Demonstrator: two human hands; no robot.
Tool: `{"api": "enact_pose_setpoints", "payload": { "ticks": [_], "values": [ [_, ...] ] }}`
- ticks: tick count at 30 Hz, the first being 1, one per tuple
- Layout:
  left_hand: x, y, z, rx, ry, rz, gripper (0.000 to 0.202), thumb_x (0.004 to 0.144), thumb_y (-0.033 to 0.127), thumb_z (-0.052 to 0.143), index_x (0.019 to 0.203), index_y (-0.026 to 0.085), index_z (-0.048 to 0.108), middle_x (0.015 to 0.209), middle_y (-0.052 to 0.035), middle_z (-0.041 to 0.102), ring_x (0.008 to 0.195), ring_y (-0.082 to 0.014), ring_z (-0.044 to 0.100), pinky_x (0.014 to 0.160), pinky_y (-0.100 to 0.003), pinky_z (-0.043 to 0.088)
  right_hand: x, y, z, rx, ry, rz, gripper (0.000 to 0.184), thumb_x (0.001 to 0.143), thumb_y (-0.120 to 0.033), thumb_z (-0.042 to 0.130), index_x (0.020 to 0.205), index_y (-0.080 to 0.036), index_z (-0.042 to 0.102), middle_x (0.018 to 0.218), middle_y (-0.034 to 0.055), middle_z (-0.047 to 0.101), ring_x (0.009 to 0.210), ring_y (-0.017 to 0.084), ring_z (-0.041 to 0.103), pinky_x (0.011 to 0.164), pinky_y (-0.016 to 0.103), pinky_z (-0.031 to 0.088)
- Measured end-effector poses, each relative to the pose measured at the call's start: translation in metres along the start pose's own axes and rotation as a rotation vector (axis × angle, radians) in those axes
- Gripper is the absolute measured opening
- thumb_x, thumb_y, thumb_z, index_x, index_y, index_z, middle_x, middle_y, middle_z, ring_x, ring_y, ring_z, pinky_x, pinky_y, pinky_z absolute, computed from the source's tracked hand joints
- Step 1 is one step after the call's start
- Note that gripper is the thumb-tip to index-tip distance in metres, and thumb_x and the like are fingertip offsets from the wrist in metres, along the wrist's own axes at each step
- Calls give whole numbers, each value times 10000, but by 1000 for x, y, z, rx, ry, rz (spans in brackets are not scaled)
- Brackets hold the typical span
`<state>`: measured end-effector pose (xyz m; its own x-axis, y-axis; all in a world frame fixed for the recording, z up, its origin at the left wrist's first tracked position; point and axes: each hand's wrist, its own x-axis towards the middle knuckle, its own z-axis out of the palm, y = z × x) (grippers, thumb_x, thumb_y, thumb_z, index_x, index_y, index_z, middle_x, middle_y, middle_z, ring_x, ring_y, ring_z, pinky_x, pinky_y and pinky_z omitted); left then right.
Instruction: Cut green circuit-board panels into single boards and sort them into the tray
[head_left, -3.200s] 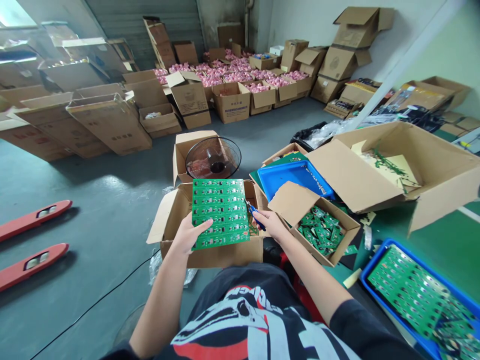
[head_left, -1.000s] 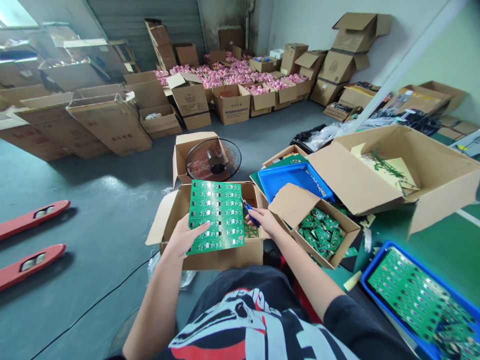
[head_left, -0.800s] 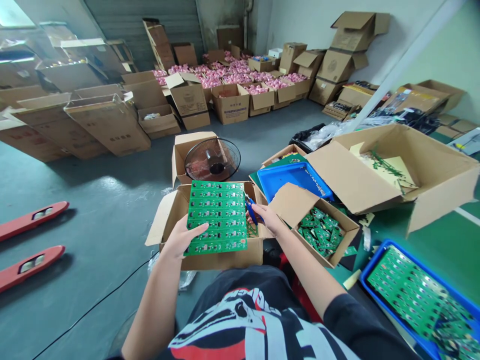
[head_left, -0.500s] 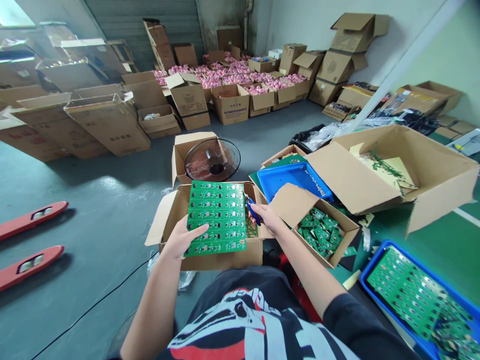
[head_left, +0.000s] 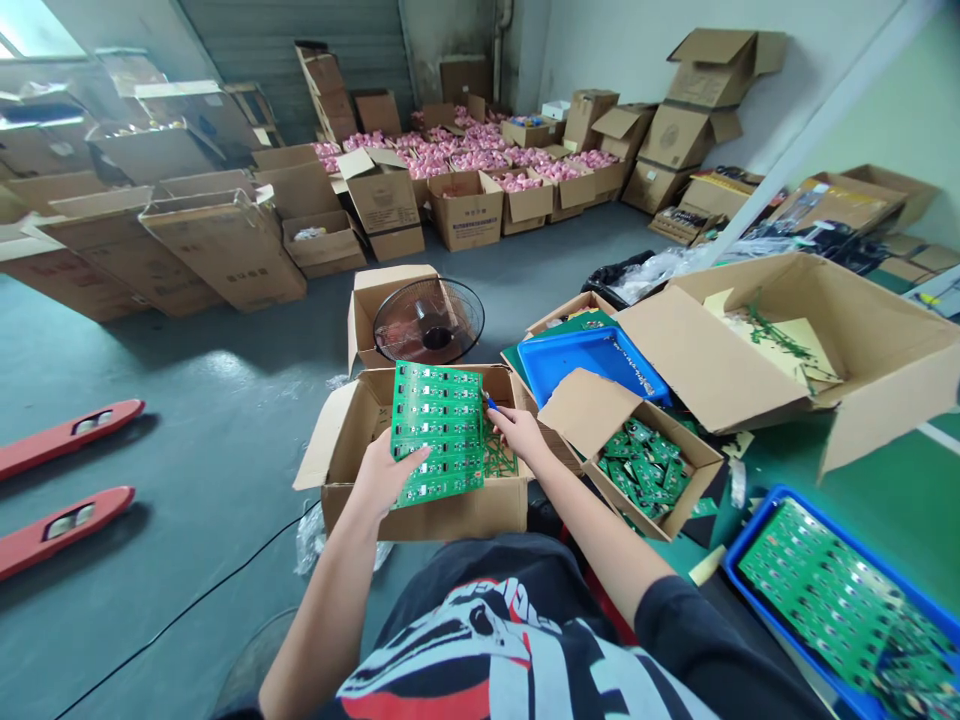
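The left hand (head_left: pixel 384 478) clamps the lower edge of a green rectangular circuit-board panel (head_left: pixel 437 432), steadying it above an open brown cardboard box (head_left: pixel 420 515); the right hand (head_left: pixel 519 432) closes on small blue-handled cutters (head_left: pixel 490 402) at the panel's right edge.

A black short-sleeved T-shirt (head_left: pixel 450 580) bears a large white-and-red graphic (head_left: pixel 480 640); its right sleeve (head_left: pixel 694 635) ends above a bare forearm (head_left: pixel 592 530) and right hand (head_left: pixel 517 432).
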<state>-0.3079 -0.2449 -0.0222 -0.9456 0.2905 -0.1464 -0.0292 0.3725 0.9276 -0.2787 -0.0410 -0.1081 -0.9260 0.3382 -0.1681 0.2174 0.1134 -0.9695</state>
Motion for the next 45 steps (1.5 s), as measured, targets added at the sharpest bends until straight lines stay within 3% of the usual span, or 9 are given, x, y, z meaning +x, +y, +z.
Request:
{"api": "enact_pose_setpoints", "payload": {
  "ticks": [8,14,18,28,36,41,45],
  "values": [
    [4,-1,-13,-267,-23,-173,564,481,351,762,977,146,588,867,-90,691,784,-271,645,665,-368,531,-9,-12,-9,329,-133,141,348,649,-483,582,682,-136,580,608,3,547,480,81,478,486,218,376],
    [2,6,-16,-481,81,-84,580,516,332,751,1040,186,551,1018,-94,659,880,-282,627,696,-381,542,-36,-8,-33,365,-467,85,379,670,-486,598,761,-120,633,754,48,621,635,113,542,656,259,417],
    [0,11,-17,-499,92,-62,631,556,331,731,1130,210,499,1086,-95,630,909,-281,618,704,-388,543,-50,-6,-38,293,-581,21,396,694,-472,590,872,-123,647,823,66,633,707,139,560,706,280,413],
    [5,6,-19,-510,84,-79,667,544,340,738,1153,224,489,1124,-106,609,884,-290,628,690,-404,548,-60,-11,-40,330,-580,-8,439,731,-504,532,914,-121,642,806,79,638,711,154,571,692,277,416],
    [5,6,-19,-514,95,-86,636,532,312,745,1118,212,518,1027,-91,657,855,-289,637,701,-425,544,-62,-19,-36,300,-561,26,408,714,-514,541,757,-119,634,652,37,588,581,115,517,577,240,392],
    [5,9,-17,-530,145,-76,579,514,263,753,1057,193,564,1008,-89,664,865,-291,634,709,-412,542,-63,-24,-30,294,-476,44,371,689,-500,566,626,-134,583,584,-6,514,486,73,423,482,214,331],
    [6,10,-14,-477,185,-51,588,523,271,748,1072,189,555,1020,-87,661,869,-280,633,704,-394,543,-58,-17,-24,186,-376,69,365,672,-492,578,649,-129,600,550,-21,486,451,65,384,443,214,304]
  ]
}}
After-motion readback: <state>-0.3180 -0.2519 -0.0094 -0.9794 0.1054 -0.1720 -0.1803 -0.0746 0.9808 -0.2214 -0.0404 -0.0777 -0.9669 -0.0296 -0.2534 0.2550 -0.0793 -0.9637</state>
